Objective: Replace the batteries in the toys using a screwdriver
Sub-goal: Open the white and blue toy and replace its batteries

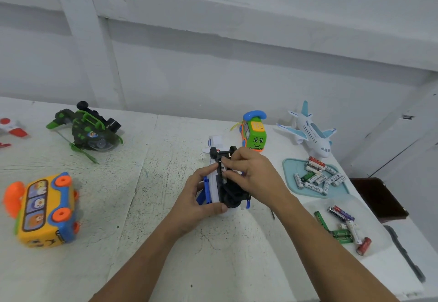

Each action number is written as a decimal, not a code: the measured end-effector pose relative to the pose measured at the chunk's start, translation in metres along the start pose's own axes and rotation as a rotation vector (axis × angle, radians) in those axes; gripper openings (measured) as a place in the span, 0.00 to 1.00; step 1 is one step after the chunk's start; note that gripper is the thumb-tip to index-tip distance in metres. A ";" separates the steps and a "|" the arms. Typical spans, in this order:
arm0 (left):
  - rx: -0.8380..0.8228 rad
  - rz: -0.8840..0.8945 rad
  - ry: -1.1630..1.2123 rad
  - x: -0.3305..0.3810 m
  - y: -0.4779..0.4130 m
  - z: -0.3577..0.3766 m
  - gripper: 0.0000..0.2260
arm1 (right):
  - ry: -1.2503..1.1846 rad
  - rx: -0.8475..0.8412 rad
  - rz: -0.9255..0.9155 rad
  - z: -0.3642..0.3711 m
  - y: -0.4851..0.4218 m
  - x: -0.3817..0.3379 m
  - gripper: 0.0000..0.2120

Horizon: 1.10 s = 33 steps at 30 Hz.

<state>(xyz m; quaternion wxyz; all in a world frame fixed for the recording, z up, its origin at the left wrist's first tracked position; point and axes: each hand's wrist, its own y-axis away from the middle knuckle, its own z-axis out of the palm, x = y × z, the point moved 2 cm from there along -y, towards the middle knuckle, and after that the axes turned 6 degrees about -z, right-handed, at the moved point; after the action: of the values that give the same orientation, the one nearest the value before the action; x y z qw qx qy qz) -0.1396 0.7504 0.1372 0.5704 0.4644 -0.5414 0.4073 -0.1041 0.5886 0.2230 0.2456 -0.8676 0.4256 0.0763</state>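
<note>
Looks like the battery-swap step, w/ the bay already opened. The toy (pixel 214 185) is turned belly-up, wheels showing, held just above the table (pixel 142 183), about mid-table.

L hand (pixel 196 197) is clamped round the toy's white-and-blue side, thumb under the near end, steadying it. R hand (pixel 256 173) sits on top of the black underside, fingertips pinched together on a battery (pixel 223 171) lying in the open bay. Whether it's going in or coming out, can't tell.

Next move, I'd guess: seat or lift that battery cleanly, so the L hand needs to keep the toy from rocking. Then reach right, where spares (pixel 317 176) lie on a teal tray (pixel 290 166) just beside the R wrist, and more loose ones (pixel 343 226) nearer, by the R forearm.

Thin dark tip (pixel 273 214) poking out under the R forearm is maybe the screwdriver, but too hidden to say. It'd be needed for closing up.
</note>
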 end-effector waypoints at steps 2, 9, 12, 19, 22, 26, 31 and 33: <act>0.001 0.000 0.004 0.000 0.000 0.000 0.38 | 0.020 -0.040 -0.023 -0.002 0.000 0.001 0.13; 0.003 -0.005 0.012 -0.001 -0.001 0.001 0.38 | 0.139 -0.124 -0.046 -0.004 0.002 0.003 0.16; 0.006 -0.007 -0.006 -0.002 -0.002 0.001 0.39 | 0.140 -0.155 -0.028 -0.003 0.005 0.003 0.16; 0.003 0.000 -0.015 -0.004 -0.004 0.000 0.39 | 0.113 -0.225 0.036 -0.007 0.001 0.005 0.15; 0.004 -0.008 -0.008 -0.005 -0.003 0.000 0.39 | 0.094 -0.232 0.052 -0.007 -0.002 0.006 0.16; 0.006 -0.013 -0.018 -0.003 -0.004 0.001 0.39 | 0.069 -0.230 0.068 -0.006 -0.003 0.009 0.16; 0.013 -0.018 -0.032 -0.002 -0.003 0.002 0.40 | -0.053 -0.182 0.081 -0.004 0.002 0.015 0.15; 0.015 -0.016 -0.028 -0.002 -0.002 0.002 0.40 | -0.146 -0.146 0.125 -0.004 0.005 0.016 0.13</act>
<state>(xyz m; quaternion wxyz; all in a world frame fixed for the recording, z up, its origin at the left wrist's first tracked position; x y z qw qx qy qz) -0.1379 0.7481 0.1351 0.5627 0.4786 -0.5425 0.4000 -0.0982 0.5732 0.2199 0.2071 -0.8471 0.4530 0.1853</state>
